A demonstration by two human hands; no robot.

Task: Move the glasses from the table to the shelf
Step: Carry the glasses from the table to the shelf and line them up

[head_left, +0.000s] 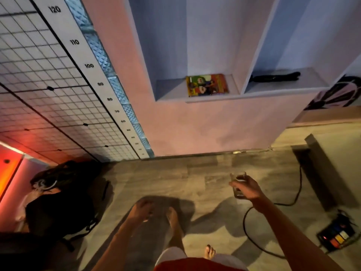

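Note:
My right hand [249,189] grips a clear drinking glass [238,184] upright over the floor, well below the wall shelf [195,99]. The shelf is a recessed niche in the pink wall, straight ahead and higher up. A colourful book [207,85] lies flat on its ledge, with bare ledge to the left of it. My left hand [141,211] hangs low in front of my legs, blurred, fingers loosely curled and holding nothing. My bare feet show on the floor below.
A second niche to the right holds a long black object [275,77]. A black cable [252,227] and a power strip [336,235] lie on the floor at right, beside a pale furniture block [336,159]. A black bag on a chair [64,196] stands at left.

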